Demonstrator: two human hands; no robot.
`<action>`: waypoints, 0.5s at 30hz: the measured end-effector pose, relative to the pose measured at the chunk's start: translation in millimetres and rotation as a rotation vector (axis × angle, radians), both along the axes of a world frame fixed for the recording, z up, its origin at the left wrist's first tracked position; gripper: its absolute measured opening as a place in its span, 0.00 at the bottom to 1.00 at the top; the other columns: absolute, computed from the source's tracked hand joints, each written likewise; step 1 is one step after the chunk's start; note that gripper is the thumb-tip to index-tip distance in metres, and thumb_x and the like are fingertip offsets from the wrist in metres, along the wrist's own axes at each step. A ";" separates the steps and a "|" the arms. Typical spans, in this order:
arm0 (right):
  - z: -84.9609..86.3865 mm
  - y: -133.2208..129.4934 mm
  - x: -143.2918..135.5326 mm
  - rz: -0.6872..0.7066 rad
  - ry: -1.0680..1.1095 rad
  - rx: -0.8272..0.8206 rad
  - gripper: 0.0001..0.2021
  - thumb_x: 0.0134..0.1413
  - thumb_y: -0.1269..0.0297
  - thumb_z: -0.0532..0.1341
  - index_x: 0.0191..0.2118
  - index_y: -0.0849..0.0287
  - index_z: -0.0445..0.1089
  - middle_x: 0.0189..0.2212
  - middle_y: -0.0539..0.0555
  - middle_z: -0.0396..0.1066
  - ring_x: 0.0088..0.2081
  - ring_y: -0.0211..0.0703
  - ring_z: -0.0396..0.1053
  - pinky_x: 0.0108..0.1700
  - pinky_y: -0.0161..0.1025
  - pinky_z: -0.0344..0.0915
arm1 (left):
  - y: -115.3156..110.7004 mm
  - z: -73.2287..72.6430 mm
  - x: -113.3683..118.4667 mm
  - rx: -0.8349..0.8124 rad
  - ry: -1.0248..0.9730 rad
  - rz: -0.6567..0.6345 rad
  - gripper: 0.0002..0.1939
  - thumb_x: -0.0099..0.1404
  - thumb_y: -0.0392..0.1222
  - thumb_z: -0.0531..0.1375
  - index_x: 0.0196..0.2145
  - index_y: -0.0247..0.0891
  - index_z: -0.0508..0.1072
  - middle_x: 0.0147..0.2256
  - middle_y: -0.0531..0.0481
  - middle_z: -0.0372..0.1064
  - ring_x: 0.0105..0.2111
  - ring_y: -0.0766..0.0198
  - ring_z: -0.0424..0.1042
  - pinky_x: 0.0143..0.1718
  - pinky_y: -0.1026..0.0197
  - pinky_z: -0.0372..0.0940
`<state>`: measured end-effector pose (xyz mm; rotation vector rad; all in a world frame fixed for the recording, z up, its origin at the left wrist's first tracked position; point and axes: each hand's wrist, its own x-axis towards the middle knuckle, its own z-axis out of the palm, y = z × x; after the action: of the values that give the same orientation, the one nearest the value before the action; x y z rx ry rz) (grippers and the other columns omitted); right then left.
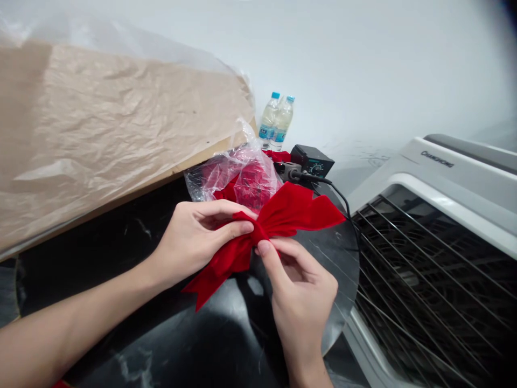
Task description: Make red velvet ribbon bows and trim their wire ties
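Observation:
A red velvet bow [288, 210] is held up above a round black marbled table [141, 361], its notched tails pointing lower left and right. My left hand [197, 237] pinches the bow close to its middle, thumb on the front. From below right, my right hand [302, 280] pinches the lower end of the band that crosses the centre. The fingers and the folds hide the back of the knot. Just behind the bow lies a clear plastic bag [252, 180] with red pieces inside.
Two water bottles [277, 121] stand by the wall. Near them is a black box with a dial [311, 160], with a black cable [345, 196] trailing right. A large plastic-wrapped cardboard sheet [133, 108] leans at the left. A white air cooler [407, 172] stands on the right.

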<state>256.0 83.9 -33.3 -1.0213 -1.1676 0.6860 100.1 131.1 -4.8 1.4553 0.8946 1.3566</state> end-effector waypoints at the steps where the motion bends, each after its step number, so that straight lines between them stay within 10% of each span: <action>1: -1.3 -0.2 0.1 -0.008 -0.006 0.010 0.03 0.58 0.69 0.71 0.35 0.53 0.81 0.31 0.47 0.80 0.34 0.34 0.79 0.40 0.27 0.76 | 0.2 -0.3 -0.4 -0.013 -0.005 -0.009 0.11 0.57 0.28 0.73 0.35 0.43 0.86 0.35 0.58 0.84 0.35 0.72 0.81 0.41 0.80 0.71; 15: -5.4 -1.3 2.0 0.023 -0.037 0.029 0.05 0.64 0.69 0.67 0.38 0.51 0.79 0.31 0.44 0.81 0.32 0.31 0.79 0.39 0.25 0.76 | -4.8 4.1 0.7 -0.109 -0.008 0.044 0.10 0.54 0.29 0.75 0.32 0.42 0.87 0.32 0.57 0.84 0.31 0.69 0.81 0.34 0.78 0.72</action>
<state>258.1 82.6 -38.6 -1.0013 -1.2197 0.6690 100.8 126.3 -0.7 1.3536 0.9850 1.3244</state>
